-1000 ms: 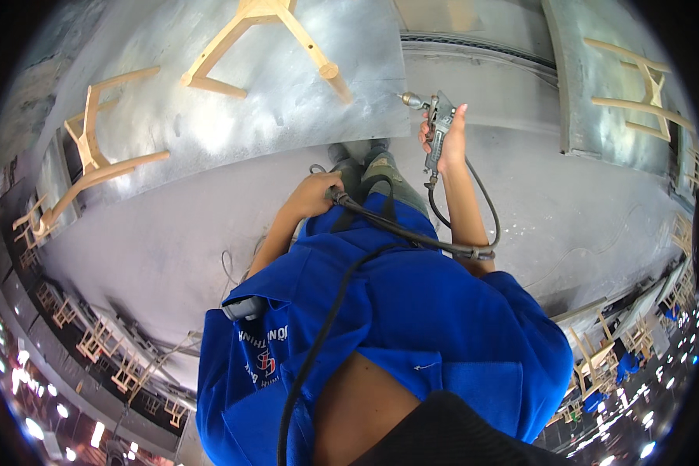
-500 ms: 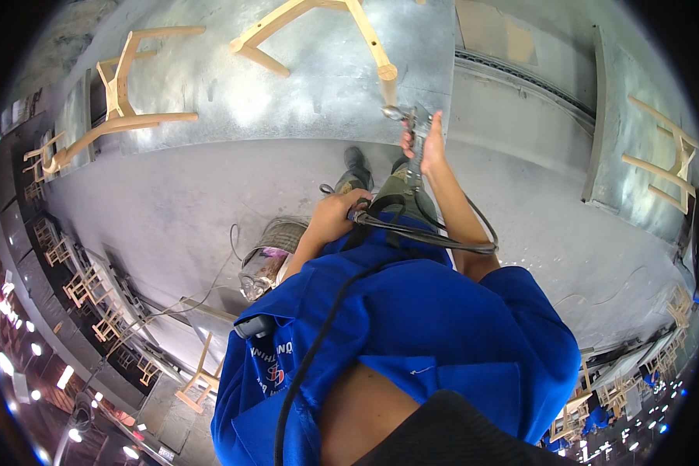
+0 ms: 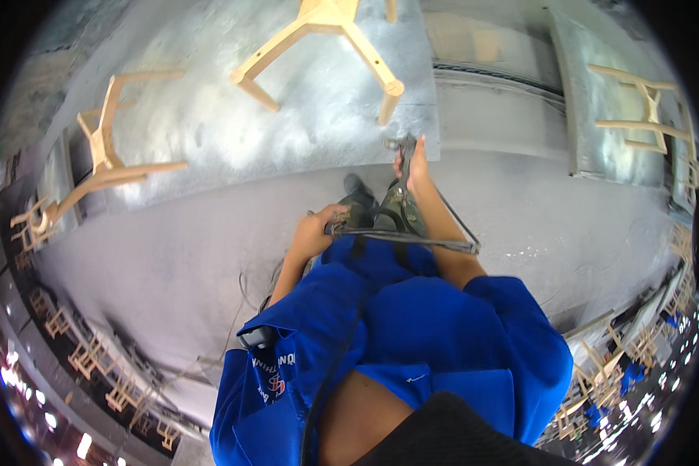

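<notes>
My right hand [image 3: 413, 165] grips a metal spray gun [image 3: 401, 146], held out in front of me near the leg tip of an upturned pale wooden chair frame [image 3: 326, 31]. My left hand [image 3: 317, 229] holds the dark hose [image 3: 400, 237] that loops across my waist to the gun. The chair frame lies on a grey, paint-dusted platform [image 3: 287, 132]. My blue shirt fills the lower middle of the view, and my shoes show below the hands.
A second wooden chair frame [image 3: 105, 155] lies on the platform at the left. A third chair frame [image 3: 637, 109] rests on another platform at the right. Grey floor [image 3: 171, 264] runs between them. Rows of small wooden chairs [image 3: 78, 349] line the lower left and lower right edges.
The view has swung, so the platform and chairs have shifted right and down. My right hand with the spray gun has come closer to the middle chair's leg. The left hand keeps its hold on the hose.
</notes>
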{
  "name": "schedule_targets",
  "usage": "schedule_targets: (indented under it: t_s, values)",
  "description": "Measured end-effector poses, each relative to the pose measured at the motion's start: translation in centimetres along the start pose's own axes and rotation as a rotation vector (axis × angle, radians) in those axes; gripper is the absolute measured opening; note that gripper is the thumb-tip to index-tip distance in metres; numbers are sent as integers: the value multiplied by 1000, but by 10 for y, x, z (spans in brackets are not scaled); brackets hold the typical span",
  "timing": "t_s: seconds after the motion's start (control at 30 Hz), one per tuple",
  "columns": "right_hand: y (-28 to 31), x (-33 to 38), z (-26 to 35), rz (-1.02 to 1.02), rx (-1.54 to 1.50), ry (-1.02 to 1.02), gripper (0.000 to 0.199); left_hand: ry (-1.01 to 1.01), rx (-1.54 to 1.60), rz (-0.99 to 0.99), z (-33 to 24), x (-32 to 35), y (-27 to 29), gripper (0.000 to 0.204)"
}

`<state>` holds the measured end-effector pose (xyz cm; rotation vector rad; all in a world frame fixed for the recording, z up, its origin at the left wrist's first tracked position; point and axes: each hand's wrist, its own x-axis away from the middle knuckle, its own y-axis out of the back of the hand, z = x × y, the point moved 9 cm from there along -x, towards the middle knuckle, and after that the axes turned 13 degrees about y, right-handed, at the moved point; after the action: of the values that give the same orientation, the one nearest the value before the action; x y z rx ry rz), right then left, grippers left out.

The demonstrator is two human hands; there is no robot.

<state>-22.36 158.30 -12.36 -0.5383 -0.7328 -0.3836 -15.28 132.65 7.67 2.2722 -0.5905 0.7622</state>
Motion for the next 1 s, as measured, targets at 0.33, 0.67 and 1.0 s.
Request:
schedule_targets:
  t_s: [0.33,0.67,1.0]
  values:
    - [181,88,12,-147,8,-6,32,-183,-32,-2,78,-67,-102,39]
    - [354,172,46,-222,-143,131,16,352,-865,87,169,-85,-110,40]
    - [666,294,-78,-892,-157,46,20,-101,-350,-110,-75,-215,-269,25]
